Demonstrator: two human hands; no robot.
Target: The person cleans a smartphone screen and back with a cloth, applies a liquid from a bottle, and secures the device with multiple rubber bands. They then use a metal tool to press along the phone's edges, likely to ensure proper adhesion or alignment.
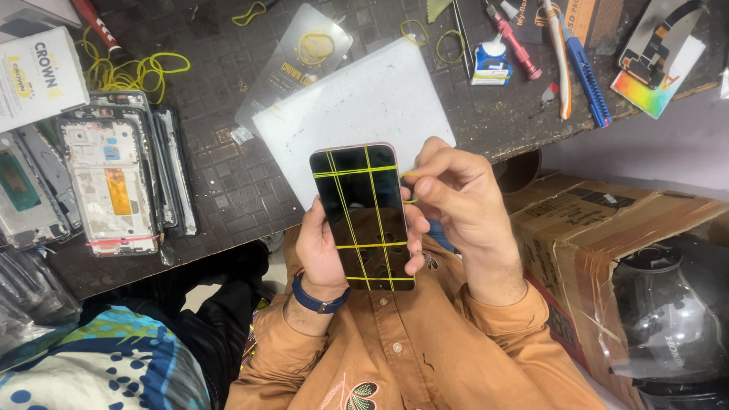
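Phone (363, 216) cradled in left fingers (319, 247), yellow bands (357, 171) crossing its screen; right fingers (433, 178) pinch a band beside its edge, mid-binding.

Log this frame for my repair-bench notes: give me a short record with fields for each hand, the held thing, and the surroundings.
left hand: cradles the phone from behind and below
right hand: fingers pinch a yellow rubber band at the phone's right edge
phone: dark screen, crossed by yellow bands
bench: white sheet, stacked phone frames, loose yellow bands
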